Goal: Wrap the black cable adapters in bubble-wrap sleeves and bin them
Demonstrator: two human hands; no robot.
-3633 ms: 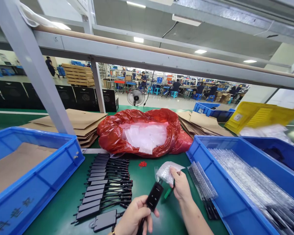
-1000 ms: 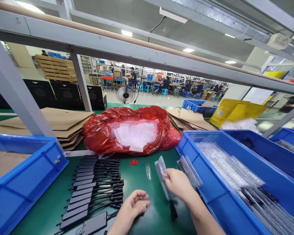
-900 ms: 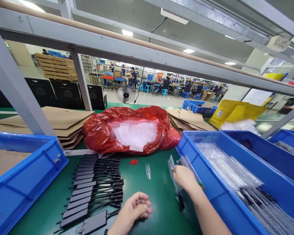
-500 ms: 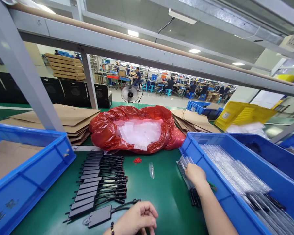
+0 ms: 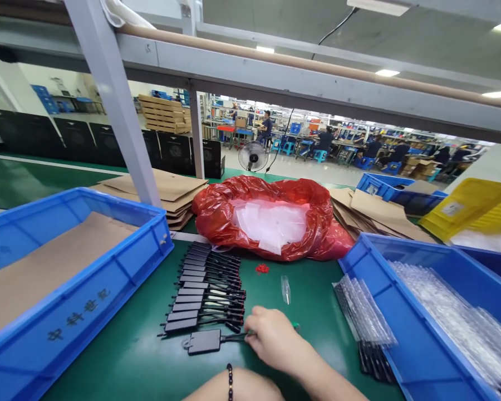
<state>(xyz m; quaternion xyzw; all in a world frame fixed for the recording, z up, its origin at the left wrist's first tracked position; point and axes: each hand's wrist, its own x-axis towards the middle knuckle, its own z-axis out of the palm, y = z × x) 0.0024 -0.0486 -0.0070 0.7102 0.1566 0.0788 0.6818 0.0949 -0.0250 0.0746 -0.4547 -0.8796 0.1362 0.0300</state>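
Note:
My right hand [image 5: 273, 337] is at the cable end of a black flat device [image 5: 204, 341], fingers pinched round the cable; a bit of green shows past the hand. At the bottom edge is my left hand [image 5: 250, 387], its fingers out of frame, a beaded bracelet on the wrist. Behind the device lies a row of similar black devices [image 5: 187, 313] with cables. Small red pieces [image 5: 262, 269] and a clear plastic piece [image 5: 286, 289] rest on the green table [image 5: 313, 356]. Bubble-wrapped devices [image 5: 365, 312] lean by the right blue bin.
Blue bins stand left [image 5: 121, 267] and right [image 5: 404, 312], holding brown sheets and bubble-wrapped items. A red plastic bag [image 5: 217, 217] of white sheets sits at the back between cardboard stacks [image 5: 171, 186]. A grey post [image 5: 117, 106] rises at left.
My right hand has left the bubble-wrapped devices and come left to the device's cable. My left hand has dropped toward the bottom edge. The camera view has turned left.

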